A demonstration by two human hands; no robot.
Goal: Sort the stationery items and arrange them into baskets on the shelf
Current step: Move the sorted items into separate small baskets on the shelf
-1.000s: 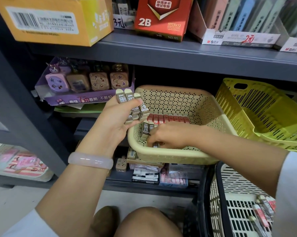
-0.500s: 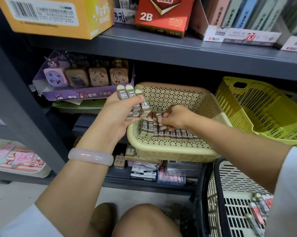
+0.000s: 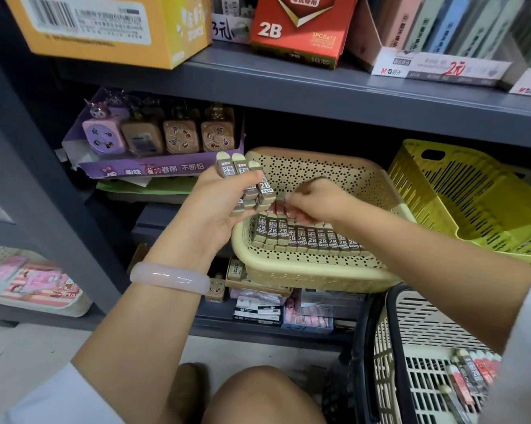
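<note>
A beige perforated basket (image 3: 319, 272) juts out from the middle shelf. A row of brown 2B erasers (image 3: 307, 240) lies along its front, with red-wrapped ones behind, mostly hidden. My left hand (image 3: 218, 206) grips a stack of brown 2B erasers (image 3: 242, 182) just left of the basket's rim. My right hand (image 3: 316, 201) hovers over the basket with fingers curled beside that stack; what it pinches, if anything, is blurred.
A yellow slatted basket (image 3: 460, 197) leans at the right. A white shopping basket (image 3: 426, 362) with red and grey packs stands at lower right. A purple sharpener display (image 3: 154, 145) sits left on the shelf. Boxes line the upper shelf (image 3: 319, 84). My knee is below.
My right hand rose from the basket floor to the stack in my left hand. The eraser row at the basket's front is now uncovered. The left hand barely moved.
</note>
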